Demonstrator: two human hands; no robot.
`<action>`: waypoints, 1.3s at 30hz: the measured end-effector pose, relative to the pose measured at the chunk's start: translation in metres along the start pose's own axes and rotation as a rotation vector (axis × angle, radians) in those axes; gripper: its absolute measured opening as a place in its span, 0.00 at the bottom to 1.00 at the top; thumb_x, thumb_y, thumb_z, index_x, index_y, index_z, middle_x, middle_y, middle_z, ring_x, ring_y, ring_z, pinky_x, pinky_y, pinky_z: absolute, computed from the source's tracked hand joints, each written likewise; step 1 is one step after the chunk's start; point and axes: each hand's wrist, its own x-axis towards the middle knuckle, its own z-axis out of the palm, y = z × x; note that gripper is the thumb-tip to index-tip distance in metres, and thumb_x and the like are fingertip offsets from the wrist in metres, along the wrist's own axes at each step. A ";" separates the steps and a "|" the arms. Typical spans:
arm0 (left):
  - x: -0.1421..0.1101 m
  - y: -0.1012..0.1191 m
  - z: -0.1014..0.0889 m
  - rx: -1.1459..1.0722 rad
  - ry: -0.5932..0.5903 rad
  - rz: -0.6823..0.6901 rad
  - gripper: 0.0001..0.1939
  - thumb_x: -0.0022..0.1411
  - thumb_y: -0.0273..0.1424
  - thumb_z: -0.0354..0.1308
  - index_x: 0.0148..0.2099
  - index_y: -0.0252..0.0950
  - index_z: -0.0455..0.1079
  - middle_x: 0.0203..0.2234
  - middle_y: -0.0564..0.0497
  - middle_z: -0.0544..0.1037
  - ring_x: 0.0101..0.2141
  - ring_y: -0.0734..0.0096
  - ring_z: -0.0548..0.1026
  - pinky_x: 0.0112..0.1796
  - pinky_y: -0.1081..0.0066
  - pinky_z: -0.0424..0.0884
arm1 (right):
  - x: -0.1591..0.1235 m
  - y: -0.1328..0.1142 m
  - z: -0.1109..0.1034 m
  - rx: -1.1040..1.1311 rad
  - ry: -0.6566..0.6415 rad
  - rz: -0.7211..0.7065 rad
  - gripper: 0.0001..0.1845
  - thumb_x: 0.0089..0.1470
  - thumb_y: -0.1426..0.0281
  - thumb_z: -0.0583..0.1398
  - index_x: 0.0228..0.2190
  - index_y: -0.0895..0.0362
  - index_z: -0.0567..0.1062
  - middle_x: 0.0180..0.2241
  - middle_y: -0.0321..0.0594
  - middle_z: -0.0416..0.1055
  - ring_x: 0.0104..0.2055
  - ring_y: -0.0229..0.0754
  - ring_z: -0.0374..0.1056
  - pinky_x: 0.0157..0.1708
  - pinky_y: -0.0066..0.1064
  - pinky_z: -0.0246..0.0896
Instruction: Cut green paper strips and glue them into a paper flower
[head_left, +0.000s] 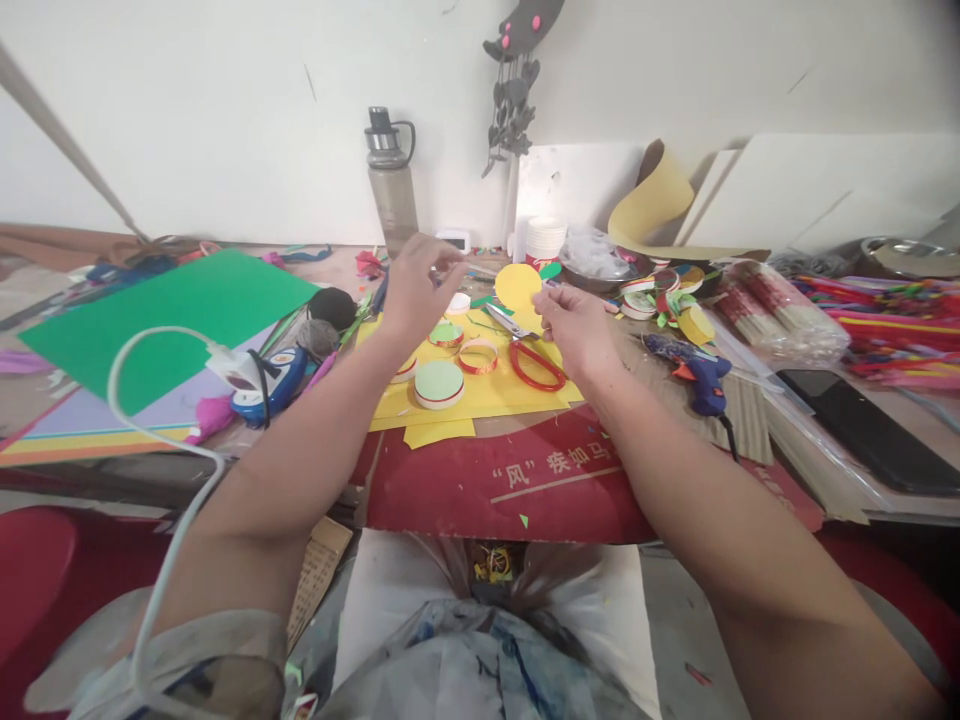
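Observation:
Between the thumb and fingers of my right hand [574, 320] is the edge of a yellow paper circle [517, 287], held up above the table. My left hand [420, 285] is raised to the left of it, fingers bent and apart, with nothing visible in them. Red-handled scissors [531, 355] lie on yellow paper [502, 400] below the circle, blades partly apart. Beside them sit a red-and-gold ring [478, 357], a round piece with a light green top [439, 384] and another green-topped piece [445, 334].
A red board [465, 490] lies along the front edge. To the right are a blue glue gun [705, 385] and a black phone [874, 430]. Green sheets [172, 320] and a white-corded blue device [270, 385] are left. A bottle [393, 190] and paper cups [546, 238] stand behind.

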 end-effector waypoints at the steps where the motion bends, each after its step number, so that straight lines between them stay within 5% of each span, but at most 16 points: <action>1: 0.003 -0.006 -0.003 0.077 -0.053 -0.088 0.08 0.67 0.32 0.61 0.43 0.36 0.79 0.42 0.43 0.82 0.43 0.62 0.78 0.50 0.62 0.74 | 0.001 0.001 0.000 -0.026 0.000 -0.021 0.12 0.57 0.73 0.65 0.24 0.56 0.71 0.22 0.30 0.63 0.23 0.32 0.58 0.21 0.23 0.55; 6: 0.007 -0.033 -0.005 0.432 -0.571 -0.271 0.08 0.61 0.33 0.64 0.37 0.35 0.82 0.37 0.43 0.85 0.42 0.57 0.80 0.46 0.66 0.72 | -0.005 0.002 0.006 -0.015 -0.070 0.025 0.07 0.62 0.74 0.60 0.31 0.54 0.68 0.29 0.33 0.70 0.19 0.33 0.66 0.17 0.26 0.64; 10: 0.003 -0.038 0.005 0.545 -0.691 -0.230 0.08 0.57 0.28 0.63 0.38 0.35 0.83 0.40 0.42 0.86 0.45 0.57 0.81 0.46 0.69 0.71 | -0.008 0.007 0.011 0.021 -0.079 0.031 0.08 0.62 0.76 0.59 0.34 0.53 0.66 0.29 0.31 0.70 0.20 0.34 0.70 0.21 0.30 0.74; 14: 0.002 -0.033 0.009 0.536 -0.678 -0.240 0.09 0.56 0.24 0.59 0.34 0.35 0.81 0.36 0.42 0.86 0.42 0.58 0.81 0.45 0.68 0.72 | -0.005 0.011 0.011 0.035 -0.106 0.019 0.11 0.59 0.78 0.63 0.33 0.53 0.66 0.28 0.30 0.70 0.24 0.35 0.74 0.27 0.29 0.77; 20: -0.001 -0.009 0.006 0.421 -0.367 -0.310 0.09 0.60 0.26 0.58 0.41 0.36 0.78 0.40 0.43 0.85 0.42 0.58 0.81 0.44 0.64 0.73 | -0.010 0.004 0.012 0.091 -0.151 0.032 0.10 0.59 0.75 0.66 0.30 0.54 0.70 0.25 0.29 0.69 0.25 0.33 0.71 0.24 0.24 0.73; 23: -0.004 0.004 0.008 0.350 -0.315 -0.309 0.10 0.62 0.25 0.56 0.43 0.35 0.77 0.39 0.41 0.84 0.42 0.57 0.80 0.46 0.62 0.74 | -0.013 0.000 0.013 0.120 -0.161 0.039 0.09 0.58 0.73 0.66 0.30 0.55 0.71 0.24 0.29 0.68 0.25 0.33 0.70 0.24 0.23 0.72; 29: -0.012 0.012 0.018 -0.016 -0.203 -0.307 0.05 0.64 0.27 0.60 0.43 0.36 0.74 0.40 0.44 0.82 0.37 0.61 0.80 0.43 0.62 0.78 | -0.012 0.003 0.014 0.103 -0.163 0.021 0.12 0.55 0.67 0.70 0.29 0.54 0.71 0.23 0.29 0.67 0.25 0.34 0.67 0.23 0.25 0.70; 33: -0.015 0.016 0.024 -0.353 -0.171 -0.399 0.06 0.62 0.29 0.66 0.42 0.35 0.75 0.43 0.44 0.82 0.32 0.66 0.80 0.31 0.67 0.79 | -0.009 0.006 0.014 0.068 -0.129 0.029 0.12 0.54 0.66 0.69 0.29 0.54 0.71 0.21 0.28 0.65 0.24 0.34 0.66 0.23 0.26 0.69; 39: -0.015 0.022 0.029 -0.709 -0.264 -0.512 0.09 0.62 0.32 0.69 0.42 0.32 0.79 0.45 0.43 0.84 0.39 0.64 0.82 0.36 0.65 0.84 | -0.009 0.003 0.012 0.043 -0.097 0.040 0.07 0.54 0.71 0.66 0.29 0.55 0.72 0.21 0.28 0.67 0.22 0.33 0.64 0.20 0.25 0.66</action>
